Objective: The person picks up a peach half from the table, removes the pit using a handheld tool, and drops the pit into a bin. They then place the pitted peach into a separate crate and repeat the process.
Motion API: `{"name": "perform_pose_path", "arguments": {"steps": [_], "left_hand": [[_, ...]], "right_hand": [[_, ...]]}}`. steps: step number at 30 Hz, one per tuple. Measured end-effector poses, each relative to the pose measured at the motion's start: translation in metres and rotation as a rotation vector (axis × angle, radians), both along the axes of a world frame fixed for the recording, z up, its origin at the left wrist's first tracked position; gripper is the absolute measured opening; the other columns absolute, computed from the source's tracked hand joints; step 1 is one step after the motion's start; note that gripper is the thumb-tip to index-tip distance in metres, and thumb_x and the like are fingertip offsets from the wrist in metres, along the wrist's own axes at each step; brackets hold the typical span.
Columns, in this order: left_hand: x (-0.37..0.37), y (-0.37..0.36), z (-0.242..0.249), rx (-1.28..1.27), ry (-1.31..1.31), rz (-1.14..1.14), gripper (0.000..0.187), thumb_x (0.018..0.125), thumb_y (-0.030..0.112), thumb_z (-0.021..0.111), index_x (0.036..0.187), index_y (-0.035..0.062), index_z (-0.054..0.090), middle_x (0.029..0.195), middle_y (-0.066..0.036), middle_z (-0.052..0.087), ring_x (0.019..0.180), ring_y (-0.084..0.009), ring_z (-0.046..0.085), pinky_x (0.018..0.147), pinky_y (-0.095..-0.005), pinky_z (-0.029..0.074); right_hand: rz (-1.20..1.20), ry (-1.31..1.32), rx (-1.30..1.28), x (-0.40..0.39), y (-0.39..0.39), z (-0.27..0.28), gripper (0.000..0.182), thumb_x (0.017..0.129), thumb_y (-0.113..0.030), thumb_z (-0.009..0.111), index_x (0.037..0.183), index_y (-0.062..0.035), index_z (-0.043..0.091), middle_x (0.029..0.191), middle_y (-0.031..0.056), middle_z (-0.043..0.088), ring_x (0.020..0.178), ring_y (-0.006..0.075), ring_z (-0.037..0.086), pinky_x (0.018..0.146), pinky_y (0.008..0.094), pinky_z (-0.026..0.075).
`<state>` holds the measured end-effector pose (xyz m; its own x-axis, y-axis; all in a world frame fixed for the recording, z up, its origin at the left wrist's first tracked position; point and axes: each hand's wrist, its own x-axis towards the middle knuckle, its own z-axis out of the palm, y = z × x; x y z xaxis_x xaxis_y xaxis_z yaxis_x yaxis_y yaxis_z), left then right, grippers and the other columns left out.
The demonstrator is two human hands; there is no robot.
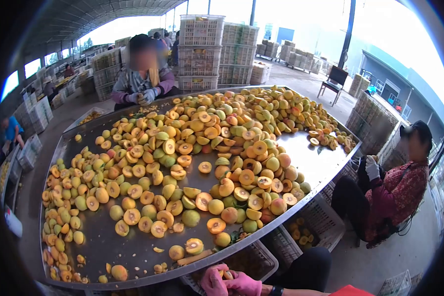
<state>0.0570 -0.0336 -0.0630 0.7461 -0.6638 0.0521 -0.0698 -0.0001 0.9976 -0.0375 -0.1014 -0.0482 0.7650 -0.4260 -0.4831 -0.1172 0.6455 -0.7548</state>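
At the bottom of the head view my two pink-gloved hands are together, just past the near rim of a metal table [286, 217]. Between them shows a small part of a yellow-orange peach [225, 274]. My left hand [212, 282] is closed around its left side, and the fingers of my right hand [244, 284] press on it from the right. Whether a blade is in either hand is too small to tell. Below the rim, close to my hands, is a plastic crate [265, 256]. On the table lie many whole and halved peaches [202, 200].
A tan stick-like thing [196, 257] lies near the table's front edge. Another crate [325, 222] holds fruit at the right. Gloved co-workers sit across the table [145, 74] and at the right [394, 192]. Stacked crates [201, 49] stand behind.
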Motion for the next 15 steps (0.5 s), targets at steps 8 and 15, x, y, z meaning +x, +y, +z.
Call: {"name": "perform_pose_path", "arguments": {"steps": [8, 15], "left_hand": [[0.003, 0.028, 0.094, -0.131, -0.170, 0.045, 0.041, 0.108, 0.035, 0.043, 0.091, 0.0038, 0.064, 0.086, -0.009, 0.068, 0.075, -0.0204, 0.064, 0.069, -0.0341, 0.053], [0.065, 0.126, 0.139, 0.102, -0.607, 0.623, 0.041, 0.106, 0.028, 0.040, 0.084, -0.0015, 0.058, 0.085, -0.010, 0.064, 0.081, -0.0204, 0.058, 0.082, -0.0355, 0.046]], "right_hand": [[0.198, 0.136, 0.034, -0.023, 0.002, 0.020, 0.035, 0.093, -0.026, 0.075, 0.121, -0.0106, 0.060, 0.080, -0.0035, 0.062, 0.058, 0.0047, 0.054, 0.048, 0.0186, 0.038], [0.264, 0.142, -0.010, -0.038, 0.003, 0.045, 0.037, 0.091, -0.023, 0.075, 0.122, -0.0084, 0.060, 0.090, -0.0019, 0.065, 0.063, 0.0052, 0.057, 0.050, 0.0198, 0.043]]}}
